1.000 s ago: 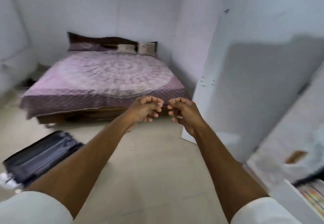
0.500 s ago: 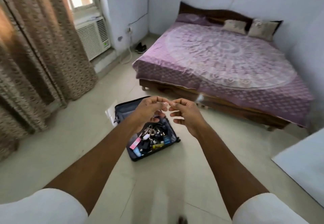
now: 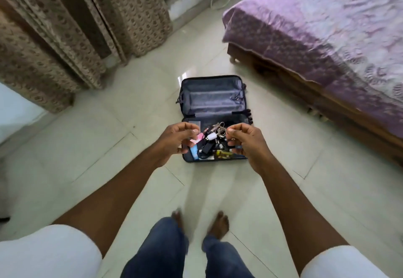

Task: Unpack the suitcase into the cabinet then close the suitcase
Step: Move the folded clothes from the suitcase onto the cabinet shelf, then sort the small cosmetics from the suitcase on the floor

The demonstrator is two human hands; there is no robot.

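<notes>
A small dark suitcase (image 3: 212,99) lies open on the tiled floor straight ahead, its lid half bare. The near half holds several small things: a white charger plug (image 3: 211,136), a black adapter with cable (image 3: 207,148), a coiled wire (image 3: 221,128) and a yellowish item (image 3: 223,153). My left hand (image 3: 176,139) and right hand (image 3: 245,140) hover in the air above the near half, a little apart, fingers loosely curled and holding nothing. The cabinet is out of view.
A bed with a purple cover (image 3: 327,29) on a wooden frame stands to the right of the suitcase. Patterned curtains (image 3: 65,27) hang at the left. A white panel (image 3: 11,112) shows at the left edge. My bare feet (image 3: 219,225) stand on pale floor tiles.
My view has swung from the white cabinet door past the bed and down to the suitcase, which is now closer. My hands, nearly touching before, have moved apart.
</notes>
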